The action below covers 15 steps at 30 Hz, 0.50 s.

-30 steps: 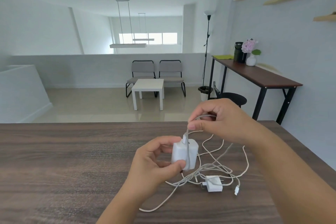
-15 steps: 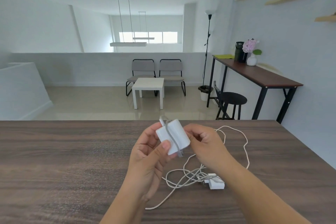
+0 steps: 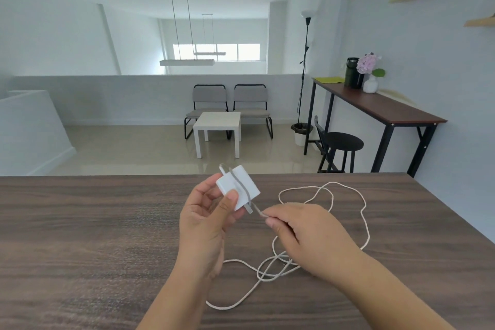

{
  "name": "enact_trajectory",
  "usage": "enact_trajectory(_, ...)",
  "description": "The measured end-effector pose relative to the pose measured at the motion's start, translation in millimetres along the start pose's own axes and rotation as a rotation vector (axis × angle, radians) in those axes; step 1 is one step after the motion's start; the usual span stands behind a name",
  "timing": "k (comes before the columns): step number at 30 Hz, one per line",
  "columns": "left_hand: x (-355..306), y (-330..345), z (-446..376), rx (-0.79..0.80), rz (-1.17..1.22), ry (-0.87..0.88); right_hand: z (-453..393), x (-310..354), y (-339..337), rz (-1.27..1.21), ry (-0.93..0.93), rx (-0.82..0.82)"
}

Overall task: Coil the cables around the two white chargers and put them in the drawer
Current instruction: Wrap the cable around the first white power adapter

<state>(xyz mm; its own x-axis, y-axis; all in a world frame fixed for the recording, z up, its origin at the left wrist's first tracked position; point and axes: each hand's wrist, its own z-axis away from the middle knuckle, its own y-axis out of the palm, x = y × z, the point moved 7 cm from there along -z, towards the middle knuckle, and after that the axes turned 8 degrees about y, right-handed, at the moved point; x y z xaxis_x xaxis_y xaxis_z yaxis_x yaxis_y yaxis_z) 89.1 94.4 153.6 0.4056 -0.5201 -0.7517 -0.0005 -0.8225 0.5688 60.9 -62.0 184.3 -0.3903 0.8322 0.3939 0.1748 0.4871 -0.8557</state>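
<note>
Head view: at frame centre the left hand [image 3: 206,218] grips a white charger [image 3: 237,187] above the tabletop [image 3: 80,236], thumb pressed on its face. One turn of cable [image 3: 345,195] crosses the charger's face. The right hand [image 3: 308,236], lower right of centre, pinches the cable just below the charger. Most of the cable lies loose in loops on the tabletop. Judgement: coiling barely begun. The second charger and the drawer are not visible; stowing remains outstanding.

wooden table [image 3: 80,236], two grey chairs [image 3: 230,104], white side table [image 3: 218,122], black stool [image 3: 344,142]
</note>
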Motion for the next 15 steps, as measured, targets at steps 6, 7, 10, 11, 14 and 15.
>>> enact_trajectory(6, -6, -9, 1, 0.080, -0.357, 0.172, -3, 4, -18, 0.111, 0.001, 0.037)
enact_trajectory(7, -7, -10, 2, 0.082, -0.403, 0.188, -2, 7, -20, 0.109, -0.017, 0.061)
enact_trajectory(10, -7, -5, 6, 0.155, -0.557, 0.236, -4, 18, -27, 0.134, -0.073, 0.127)
enact_trajectory(11, -7, -2, 7, 0.192, -0.585, 0.244, -6, 19, -31, 0.155, -0.083, 0.131)
enact_trajectory(14, -8, 3, 9, 0.278, -0.586, 0.245, -18, 22, -47, 0.171, -0.124, 0.140)
enact_trajectory(15, -10, 5, 9, 0.300, -0.562, 0.236, -23, 23, -51, 0.152, -0.141, 0.148)
